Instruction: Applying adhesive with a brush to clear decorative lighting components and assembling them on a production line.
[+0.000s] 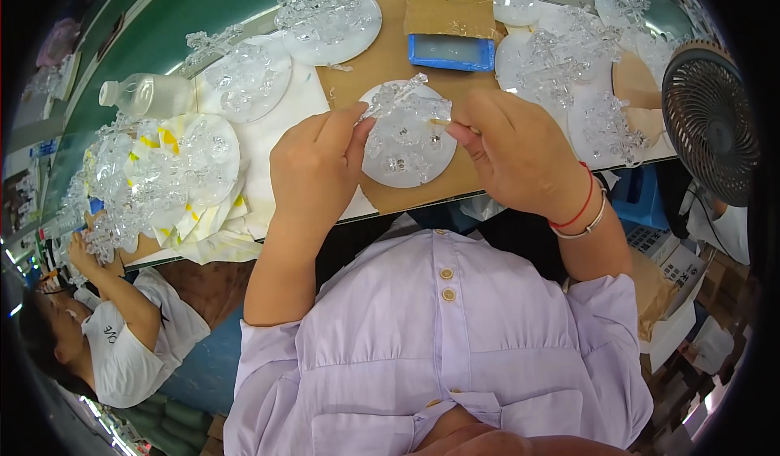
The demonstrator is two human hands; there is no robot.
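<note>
Clear plastic piece [398, 99] pinched between left hand [313, 168] and right hand [512, 151] fingertips; best steadied over white plate [422, 172] beneath

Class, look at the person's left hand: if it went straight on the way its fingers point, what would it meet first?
The left hand points up and to the right, so it would probably first meet the clear plastic piece at its fingertips, above the white round plate. Depth is hard to judge.

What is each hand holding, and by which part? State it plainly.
Both hold one clear plastic piece above a white round plate: left hand pinches its left end, right hand its right end.
</note>
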